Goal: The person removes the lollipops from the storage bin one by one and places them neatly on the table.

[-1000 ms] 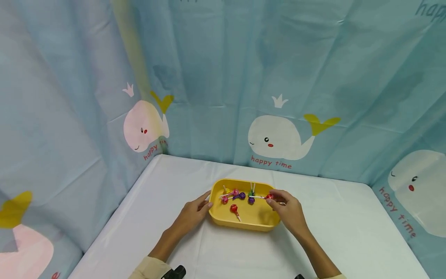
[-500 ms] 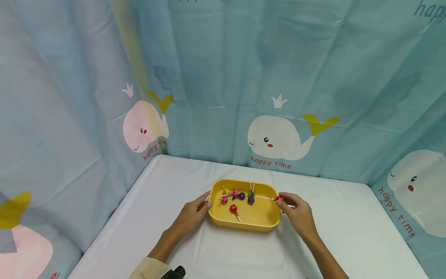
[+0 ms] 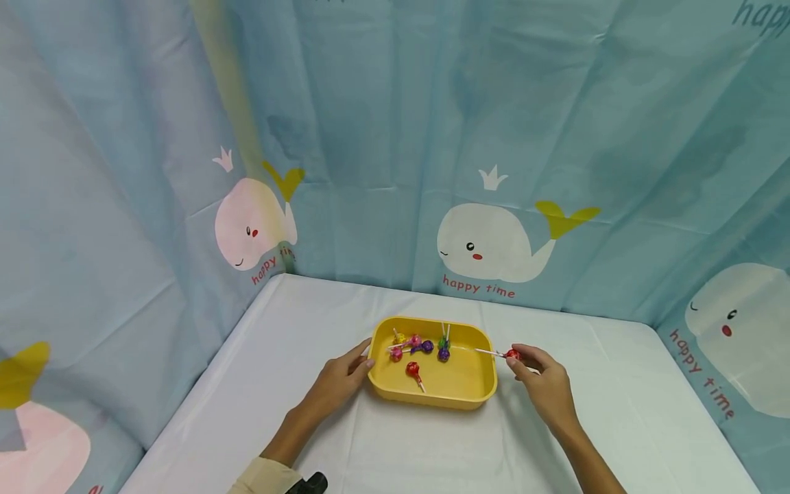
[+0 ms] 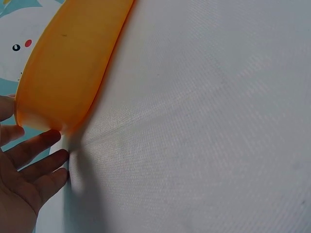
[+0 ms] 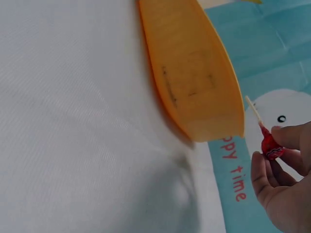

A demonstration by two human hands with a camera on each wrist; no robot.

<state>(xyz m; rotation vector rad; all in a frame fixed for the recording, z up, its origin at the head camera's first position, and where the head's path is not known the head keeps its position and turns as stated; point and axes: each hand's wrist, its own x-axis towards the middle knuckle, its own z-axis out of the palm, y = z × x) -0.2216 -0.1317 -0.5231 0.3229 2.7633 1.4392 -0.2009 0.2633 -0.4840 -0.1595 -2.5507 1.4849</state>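
My right hand [image 3: 546,390] pinches the head of a red lollipop [image 3: 513,354] just beyond the right end of the yellow tray [image 3: 459,400], its white stick pointing left toward the rim. In the right wrist view the red lollipop [image 5: 270,145] sits between thumb and fingers. My left hand [image 3: 336,385] grips the tray's left end; the left wrist view shows the fingertips of that hand [image 4: 30,167] against the orange-looking wall [image 4: 68,63]. Inside the tray lie another red lollipop [image 3: 413,370], a green one [image 3: 444,342] and several purple, pink and yellow ones.
A white cloth [image 3: 345,453] covers the table under the tray. Behind and at both sides hangs a blue curtain [image 3: 370,137] printed with whales, meeting the table along its back edge.
My right hand has moved right with the red lollipop, from over the tray's right part to outside its rim. My left hand and the tray have stayed in place.
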